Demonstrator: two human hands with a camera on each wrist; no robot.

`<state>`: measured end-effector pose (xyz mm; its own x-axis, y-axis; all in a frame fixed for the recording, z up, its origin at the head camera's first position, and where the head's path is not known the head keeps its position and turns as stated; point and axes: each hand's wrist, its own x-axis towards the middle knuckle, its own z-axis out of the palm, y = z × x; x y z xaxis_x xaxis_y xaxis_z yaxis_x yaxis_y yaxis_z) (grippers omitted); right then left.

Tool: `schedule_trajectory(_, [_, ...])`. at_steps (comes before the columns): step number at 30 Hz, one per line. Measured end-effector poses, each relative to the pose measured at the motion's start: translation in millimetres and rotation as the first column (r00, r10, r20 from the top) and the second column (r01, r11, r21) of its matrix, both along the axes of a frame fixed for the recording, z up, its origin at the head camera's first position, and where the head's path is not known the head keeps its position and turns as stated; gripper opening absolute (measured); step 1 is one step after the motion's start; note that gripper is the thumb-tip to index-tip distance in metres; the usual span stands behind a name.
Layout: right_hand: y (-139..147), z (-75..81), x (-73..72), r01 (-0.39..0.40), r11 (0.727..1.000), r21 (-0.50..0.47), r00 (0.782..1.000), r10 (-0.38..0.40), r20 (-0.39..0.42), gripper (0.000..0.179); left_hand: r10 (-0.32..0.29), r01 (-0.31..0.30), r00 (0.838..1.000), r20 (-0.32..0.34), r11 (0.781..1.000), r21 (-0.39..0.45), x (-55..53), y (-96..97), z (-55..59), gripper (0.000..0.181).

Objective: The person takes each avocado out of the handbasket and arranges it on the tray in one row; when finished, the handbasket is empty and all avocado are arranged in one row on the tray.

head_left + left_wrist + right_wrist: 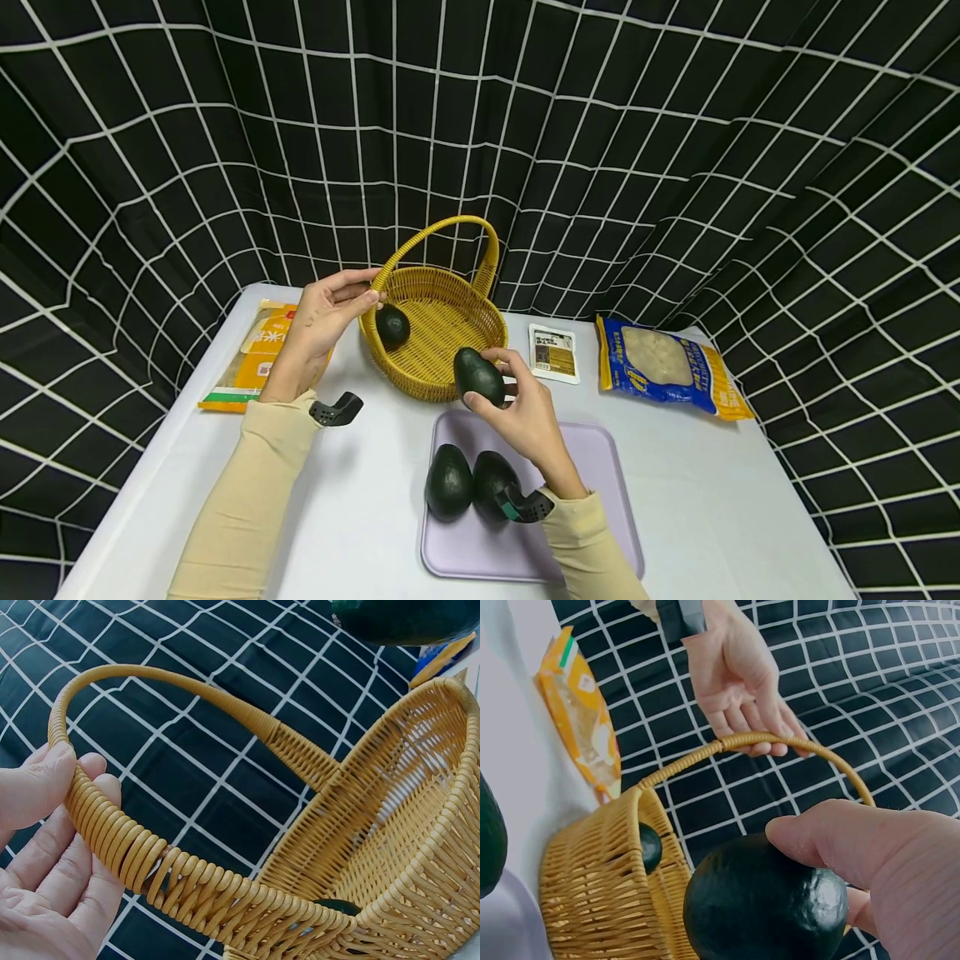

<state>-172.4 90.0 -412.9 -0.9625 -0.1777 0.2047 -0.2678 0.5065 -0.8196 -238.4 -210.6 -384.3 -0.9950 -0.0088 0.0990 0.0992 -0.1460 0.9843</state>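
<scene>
My left hand (325,312) pinches the handle of a yellow woven basket (427,387) near its left base, thumb on one side and fingers on the other. One dark green avocado (392,326) lies inside the basket at the left. My right hand (524,409) grips another avocado (477,377) between thumb and fingers, in front of the basket's near right rim. In the right wrist view this held avocado (761,900) shows large beside the thumb. Two more avocados, a left one (449,482) and a right one (491,479) partly behind my wrist strap, lie on a lilac tray (600,500).
An orange bag of grain (247,358) lies left of the basket, partly behind my left forearm. Right of the basket are a small white packet with a brown label (552,353) and a blue and yellow bag (667,367). A black gridded curtain (600,167) surrounds the white table (720,500).
</scene>
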Motion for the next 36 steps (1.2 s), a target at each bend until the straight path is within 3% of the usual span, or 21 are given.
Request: schedule_trajectory(36, [-5, -12.6, 8.0, -0.032, 0.999, 0.022, 0.999, 0.032, 0.010, 0.054, 0.017, -0.018, 1.000, -0.018, 0.999, -0.031, -1.3, 0.4, -1.2, 0.040])
